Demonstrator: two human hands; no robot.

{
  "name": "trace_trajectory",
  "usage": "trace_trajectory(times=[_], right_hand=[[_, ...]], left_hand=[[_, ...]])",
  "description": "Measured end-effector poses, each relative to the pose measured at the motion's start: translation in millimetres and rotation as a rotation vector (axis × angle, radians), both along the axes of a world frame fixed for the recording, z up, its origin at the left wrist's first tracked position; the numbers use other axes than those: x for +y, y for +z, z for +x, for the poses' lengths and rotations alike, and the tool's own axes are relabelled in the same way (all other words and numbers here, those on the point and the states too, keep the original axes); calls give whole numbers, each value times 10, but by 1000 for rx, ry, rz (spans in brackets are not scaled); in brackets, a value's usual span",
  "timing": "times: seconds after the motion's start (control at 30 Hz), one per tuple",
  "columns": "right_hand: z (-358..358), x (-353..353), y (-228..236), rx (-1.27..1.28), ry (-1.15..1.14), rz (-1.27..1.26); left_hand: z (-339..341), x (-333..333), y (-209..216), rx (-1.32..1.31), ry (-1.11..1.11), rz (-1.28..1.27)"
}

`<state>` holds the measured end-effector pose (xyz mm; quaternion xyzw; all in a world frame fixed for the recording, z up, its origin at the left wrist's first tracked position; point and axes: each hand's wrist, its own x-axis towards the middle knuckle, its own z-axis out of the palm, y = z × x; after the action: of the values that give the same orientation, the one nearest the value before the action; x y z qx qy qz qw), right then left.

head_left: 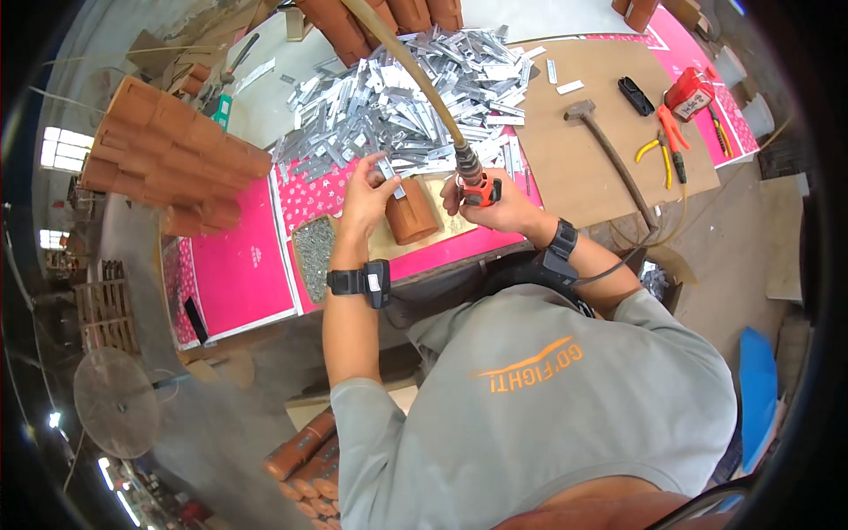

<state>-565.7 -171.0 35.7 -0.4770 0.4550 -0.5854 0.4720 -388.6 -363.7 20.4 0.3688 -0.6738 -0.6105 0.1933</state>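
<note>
My left hand (362, 201) pinches a flat silver metal strip (389, 177) between thumb and fingers, at the far top edge of a terracotta-coloured cylinder (412, 219). This cylinder lies on a pale board near the table's front edge, with a groove along its upper side. In my right hand (508, 205) is a red air tool (481, 190), gripped just right of the cylinder. A metal coupling joins it to a tan hose (406, 66) running up and away. The tool's working tip is hidden. Just beyond both hands rises a large heap of similar metal strips (415, 97).
A tray of small metal fasteners (314, 256) sits left of my left wrist. Terracotta-coloured cylinders (168, 155) are stacked at the left. On cardboard at right lie a hammer (609, 155), yellow-handled pliers (652, 159), orange-handled cutters (673, 131) and a red container (689, 93).
</note>
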Motion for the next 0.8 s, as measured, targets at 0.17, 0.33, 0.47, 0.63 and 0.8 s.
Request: trace_trajectory(times=[0.17, 0.33, 0.47, 0.63, 0.8], right_hand=[[79, -44, 31, 55, -16, -26], [58, -75, -140, 19, -60, 32], [-19, 9, -88, 110, -39, 6], [-6, -46, -122, -8, -70, 33], [4, -131, -73, 52, -2, -30]], left_hand=[[-18, -35, 52, -64, -33, 21], [30, 34, -290, -16, -6, 3], [32, 225, -299, 65, -13, 8], [87, 184, -534, 11, 16, -69], [24, 394, -584, 207, 252, -220]])
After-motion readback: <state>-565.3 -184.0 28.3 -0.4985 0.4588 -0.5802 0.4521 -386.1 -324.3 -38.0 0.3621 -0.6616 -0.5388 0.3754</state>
